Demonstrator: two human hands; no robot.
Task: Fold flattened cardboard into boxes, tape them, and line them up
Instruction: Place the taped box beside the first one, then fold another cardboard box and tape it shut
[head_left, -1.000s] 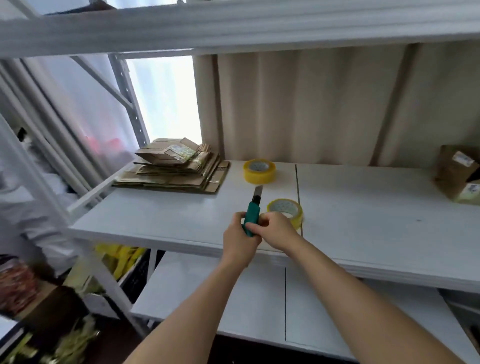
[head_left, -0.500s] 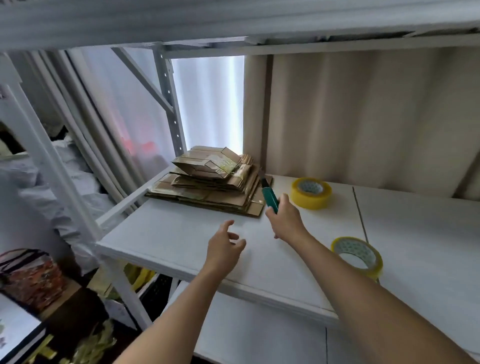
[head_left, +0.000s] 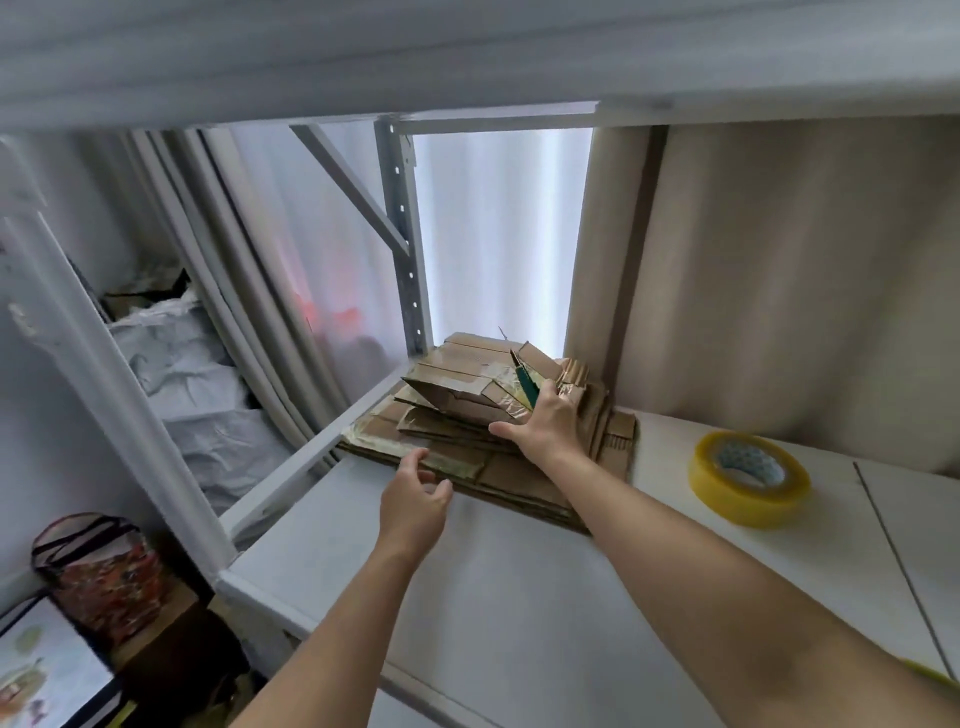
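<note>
White shelf (head_left: 519, 597) fills the view, closer than a moment ago. Left hand (head_left: 413, 501), fingers loosely spread, now reaches the cardboard (head_left: 467, 410) stack's near edge at twelve o'clock. Right hand (head_left: 545, 426) has landed on the stack, knife (head_left: 525, 385) half-hidden in its grip. Tape (head_left: 748, 478) at three o'clock.

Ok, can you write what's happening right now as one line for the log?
step: reaching for cardboard | right hand: holds green box cutter, on flattened cardboard stack | left hand: open, at stack's front edge | yellow tape roll: on shelf
</note>
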